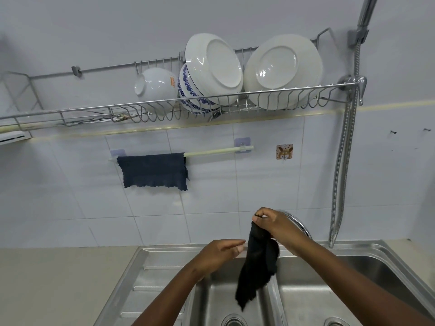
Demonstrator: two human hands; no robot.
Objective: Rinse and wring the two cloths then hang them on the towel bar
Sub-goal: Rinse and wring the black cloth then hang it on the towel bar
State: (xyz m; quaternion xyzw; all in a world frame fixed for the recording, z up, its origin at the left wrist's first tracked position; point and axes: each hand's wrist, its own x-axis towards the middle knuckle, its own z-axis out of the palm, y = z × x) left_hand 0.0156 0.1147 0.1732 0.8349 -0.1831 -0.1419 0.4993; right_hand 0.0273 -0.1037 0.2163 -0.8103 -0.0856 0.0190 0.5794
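Observation:
A dark blue cloth hangs spread over the left half of the pale towel bar on the tiled wall. My right hand pinches the top corner of a black cloth, which dangles crumpled above the divider of the double steel sink. My left hand hovers just left of the black cloth, fingers slightly apart and pointing at it, holding nothing.
A wire dish rack with white plates and bowls runs along the wall above the bar. A curved tap rises behind my right hand. A metal shower hose hangs at the right. Beige counter lies left.

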